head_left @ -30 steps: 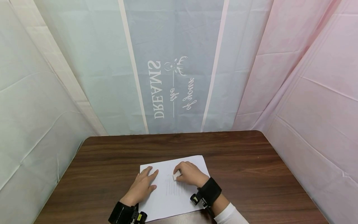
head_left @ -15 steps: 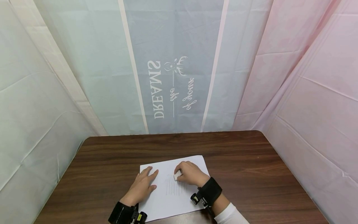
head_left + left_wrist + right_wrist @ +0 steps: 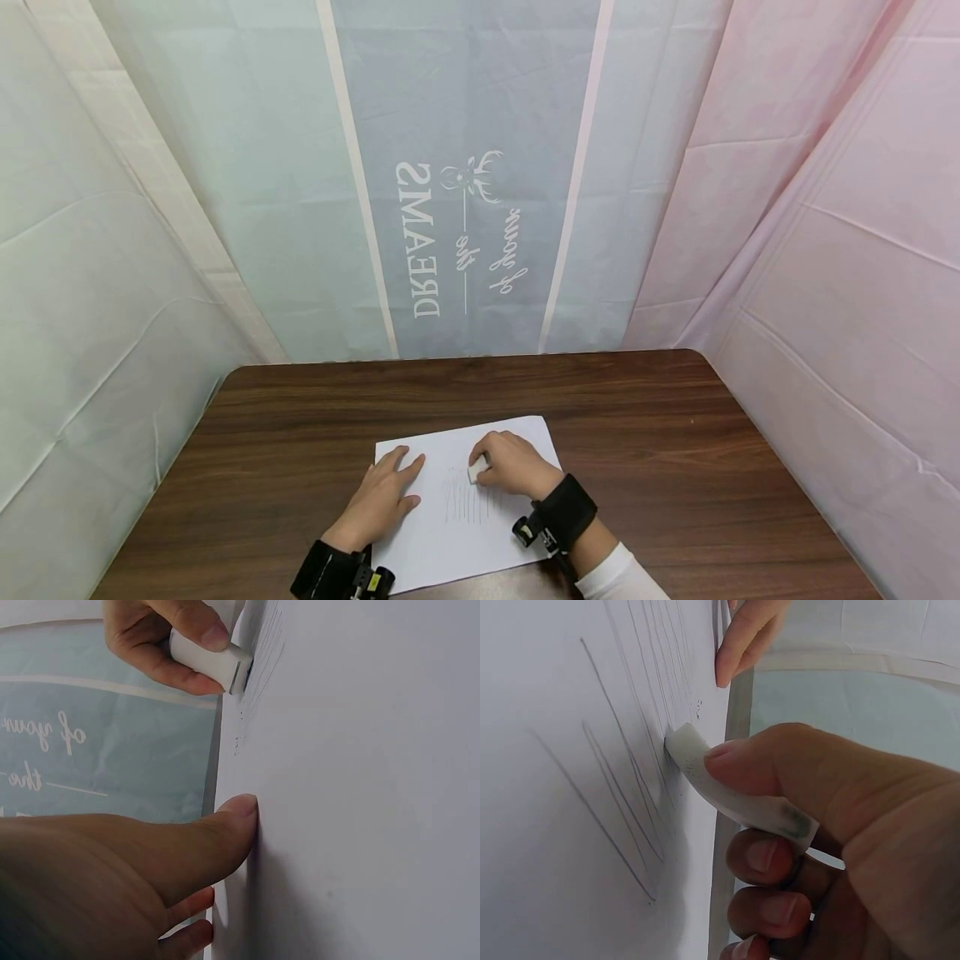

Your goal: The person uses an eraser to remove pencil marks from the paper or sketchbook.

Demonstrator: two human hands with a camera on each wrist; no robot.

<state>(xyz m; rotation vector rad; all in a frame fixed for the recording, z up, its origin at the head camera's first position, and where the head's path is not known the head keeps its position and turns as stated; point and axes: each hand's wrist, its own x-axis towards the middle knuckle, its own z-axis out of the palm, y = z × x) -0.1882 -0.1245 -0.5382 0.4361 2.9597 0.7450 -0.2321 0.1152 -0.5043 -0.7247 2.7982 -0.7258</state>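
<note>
White paper (image 3: 435, 554) lies on the table, marked near its middle with several thin pencil lines (image 3: 467, 504). My right hand (image 3: 517, 465) pinches a white eraser (image 3: 477, 470) between thumb and fingers. In the right wrist view the eraser (image 3: 739, 799) is tilted, its tip right at the upper ends of the lines, with dark smudges on its side. Small dark crumbs (image 3: 697, 710) lie close by. My left hand (image 3: 378, 500) rests with fingers spread on the left part of the paper. In the left wrist view its thumb (image 3: 225, 829) presses the sheet.
The dark wood table (image 3: 300, 417) extends beyond the paper on both sides. Behind it hangs a blue-grey cloth (image 3: 465, 100) with mirrored lettering. Pale cloths close in the left and right sides. Each wrist wears a black strap (image 3: 564, 510) with a small camera.
My right hand has shifted slightly to the right with the eraser, over the tops of the lines. The left hand and the paper stay where they were.
</note>
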